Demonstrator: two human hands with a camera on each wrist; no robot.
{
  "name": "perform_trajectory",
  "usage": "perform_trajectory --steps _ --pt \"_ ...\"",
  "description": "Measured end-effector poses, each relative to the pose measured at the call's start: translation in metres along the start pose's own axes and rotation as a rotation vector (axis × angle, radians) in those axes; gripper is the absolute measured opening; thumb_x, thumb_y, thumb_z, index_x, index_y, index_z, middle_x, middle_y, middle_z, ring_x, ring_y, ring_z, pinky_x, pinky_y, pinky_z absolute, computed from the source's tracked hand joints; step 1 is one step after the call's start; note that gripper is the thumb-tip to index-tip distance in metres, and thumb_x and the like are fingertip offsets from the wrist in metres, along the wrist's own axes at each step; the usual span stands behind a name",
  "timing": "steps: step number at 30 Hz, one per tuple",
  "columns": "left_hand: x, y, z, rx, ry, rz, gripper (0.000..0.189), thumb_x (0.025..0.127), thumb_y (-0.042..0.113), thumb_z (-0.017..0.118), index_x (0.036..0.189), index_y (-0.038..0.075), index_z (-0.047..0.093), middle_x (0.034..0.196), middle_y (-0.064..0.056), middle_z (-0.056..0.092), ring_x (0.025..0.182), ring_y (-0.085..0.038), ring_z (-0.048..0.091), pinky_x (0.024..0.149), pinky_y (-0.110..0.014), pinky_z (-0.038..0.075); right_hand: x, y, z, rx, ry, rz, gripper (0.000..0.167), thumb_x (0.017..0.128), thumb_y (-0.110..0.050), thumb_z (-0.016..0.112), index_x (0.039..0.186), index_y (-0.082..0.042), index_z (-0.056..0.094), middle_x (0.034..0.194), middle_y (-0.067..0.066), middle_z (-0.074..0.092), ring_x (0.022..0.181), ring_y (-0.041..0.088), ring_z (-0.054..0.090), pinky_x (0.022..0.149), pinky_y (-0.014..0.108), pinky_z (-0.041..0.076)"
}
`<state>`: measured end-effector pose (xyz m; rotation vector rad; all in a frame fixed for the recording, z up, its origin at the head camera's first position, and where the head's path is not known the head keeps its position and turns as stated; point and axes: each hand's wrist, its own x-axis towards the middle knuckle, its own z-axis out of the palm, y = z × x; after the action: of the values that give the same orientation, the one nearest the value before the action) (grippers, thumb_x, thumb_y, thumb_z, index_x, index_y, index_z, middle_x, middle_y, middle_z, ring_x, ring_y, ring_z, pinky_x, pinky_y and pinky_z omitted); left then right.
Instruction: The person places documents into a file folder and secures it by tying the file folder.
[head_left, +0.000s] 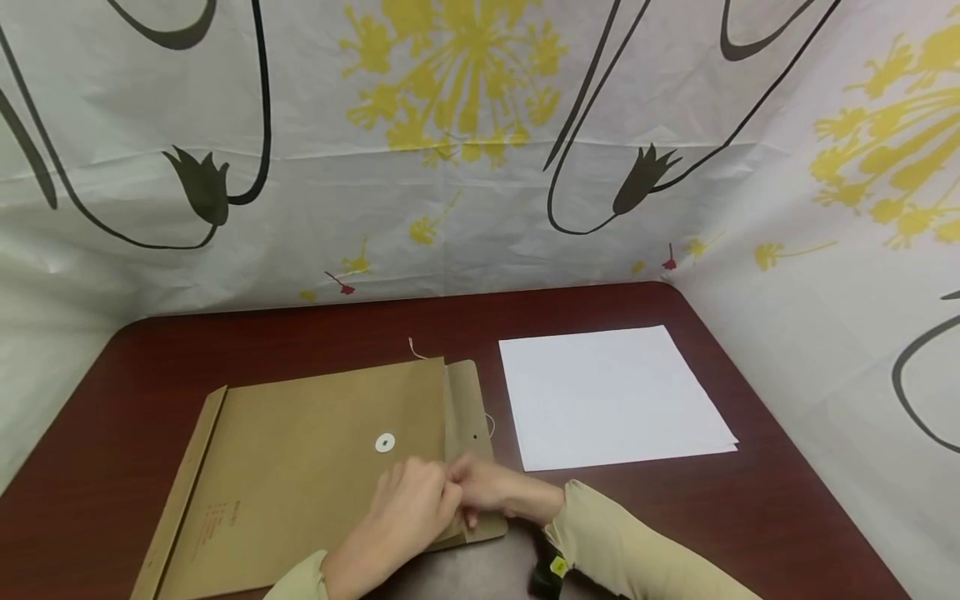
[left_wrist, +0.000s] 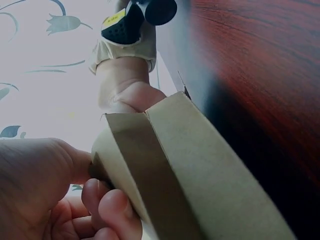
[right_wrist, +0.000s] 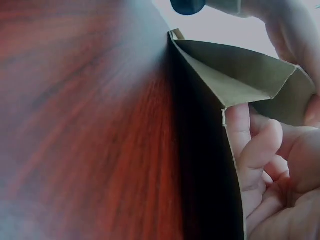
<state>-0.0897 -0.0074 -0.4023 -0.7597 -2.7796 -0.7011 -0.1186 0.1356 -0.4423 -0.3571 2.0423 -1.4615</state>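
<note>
A brown kraft paper envelope [head_left: 300, 467] with a white button [head_left: 385, 442] lies on the table, its flap [head_left: 468, 392] spread out to the right. At the near end of the open side, my left hand [head_left: 405, 507] pinches the edge of the front panel between thumb and fingers. My right hand [head_left: 495, 487] is right beside it at the mouth, fingers bent at the flap's edge and partly hidden. The right wrist view shows the folded side gusset [right_wrist: 235, 92] standing apart, with the right fingers [right_wrist: 260, 145] against the paper below it.
White paper sheets [head_left: 615, 400] lie stacked to the right of the envelope on the dark red table [head_left: 360, 329]. A thin white string [head_left: 415, 348] sticks out past the far edge of the envelope. Patterned cloth [head_left: 465, 225] hangs behind the table and along its sides.
</note>
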Motion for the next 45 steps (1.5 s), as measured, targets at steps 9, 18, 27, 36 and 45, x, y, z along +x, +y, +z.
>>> perform_trajectory --steps 9,18,27,36,45 --pt "-0.001 -0.001 0.001 0.0 0.01 -0.004 0.033 0.07 0.01 0.056 0.047 0.018 0.034 0.047 0.006 0.033 0.043 -0.009 0.031 0.038 -0.025 0.028 0.001 0.003 -0.007 0.02 -0.071 -0.043 0.015 0.083 0.007 0.052 0.089 0.013 0.065 0.058 0.009 0.061 0.04 0.006 0.051 0.039 0.015 0.041" --pt "0.002 -0.001 0.006 0.029 -0.034 -0.03 0.036 0.07 0.011 0.059 0.046 0.019 0.033 0.046 0.006 0.034 0.041 -0.009 0.033 0.037 -0.026 0.028 -0.03 0.014 -0.06 0.115 -0.001 -0.052 0.029 0.087 -0.013 0.063 0.11 0.006 0.064 0.078 0.016 0.069 0.061 0.015 0.066 0.05 0.021 0.05" --pt "0.005 0.001 0.017 0.099 -0.044 0.002 0.039 0.066 0.009 0.058 0.045 0.019 0.026 0.045 0.007 0.027 0.04 -0.01 0.031 0.034 -0.027 0.025 -0.081 0.041 -0.13 0.104 0.291 -0.03 0.036 0.09 -0.011 0.06 0.117 0.014 0.055 0.083 0.013 0.067 0.067 0.013 0.066 0.058 0.025 0.053" --pt "0.035 0.019 0.029 -0.014 -0.033 0.054 0.03 0.07 0.005 0.057 0.053 0.015 0.034 0.049 0.008 0.026 0.043 -0.006 0.027 0.034 -0.02 0.024 -0.126 0.065 -0.179 0.032 0.692 -0.002 0.042 0.091 -0.013 0.061 0.12 0.016 0.051 0.082 0.008 0.069 0.07 0.012 0.067 0.063 0.028 0.054" --pt "0.063 0.04 0.043 -0.01 -0.155 0.139 0.012 0.07 -0.002 0.063 0.073 0.003 0.053 0.071 -0.005 0.046 0.06 -0.013 0.043 0.047 -0.021 0.036 -0.156 0.084 -0.214 -0.244 0.914 0.165 0.046 0.091 -0.025 0.061 0.119 0.01 0.055 0.089 0.015 0.068 0.068 0.009 0.064 0.062 0.024 0.053"
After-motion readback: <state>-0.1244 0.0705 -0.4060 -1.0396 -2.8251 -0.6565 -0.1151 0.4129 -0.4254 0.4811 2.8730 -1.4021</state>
